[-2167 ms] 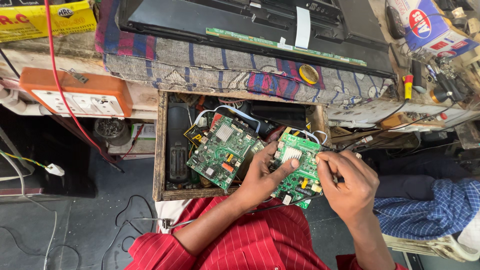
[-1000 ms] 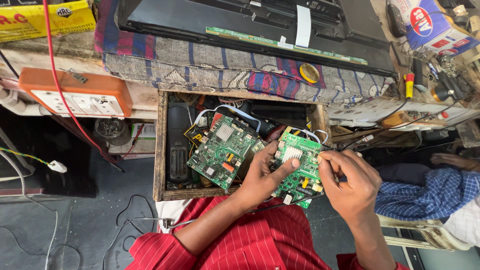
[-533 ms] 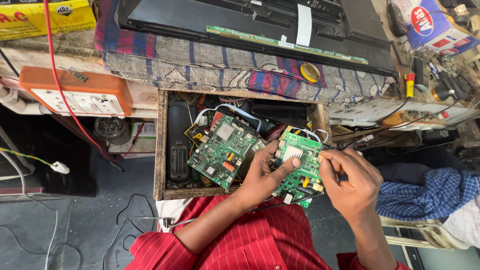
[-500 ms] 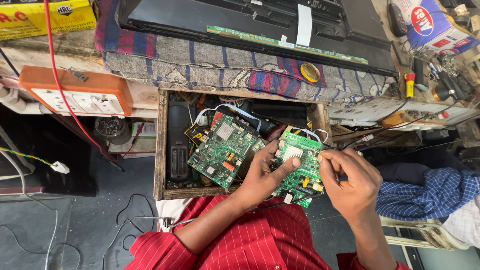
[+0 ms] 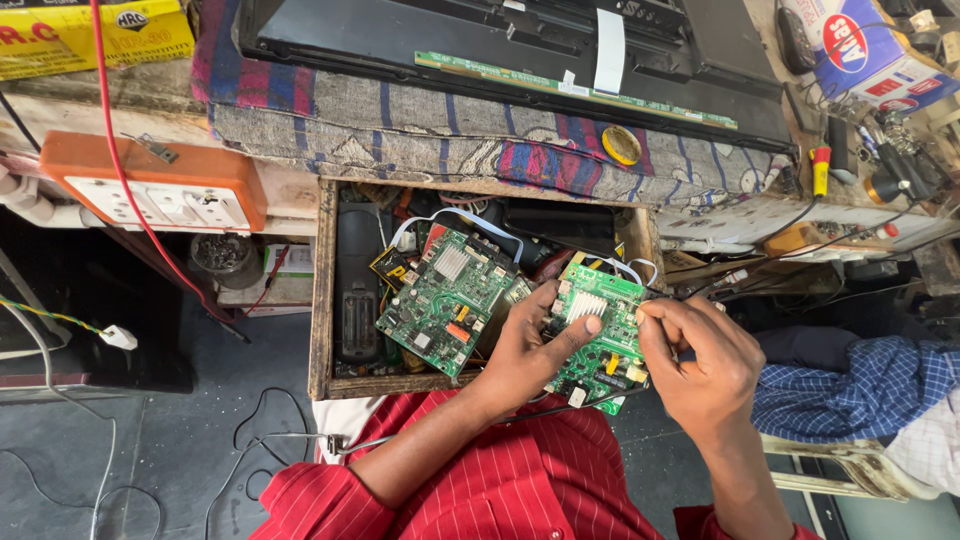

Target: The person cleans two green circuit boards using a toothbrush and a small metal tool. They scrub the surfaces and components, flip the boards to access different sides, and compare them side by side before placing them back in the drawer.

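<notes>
Two green circuit boards sit at the centre of the frame, over an open wooden drawer [image 5: 322, 290] crammed with cables and black plastic parts. The left hand [image 5: 530, 350] grips the smaller circuit board [image 5: 598, 330] from below, its index finger laid flat across the ribbed silver heat sink. The right hand [image 5: 700, 360] closes on that board's right edge, thumb and fingertips pinched together there; what they pinch cannot be told. The larger circuit board [image 5: 450, 300] lies tilted in the drawer, just left of the hands. A striped woven cloth [image 5: 420, 130] covers the bench above, with an orange socket box [image 5: 150, 185] at the left.
</notes>
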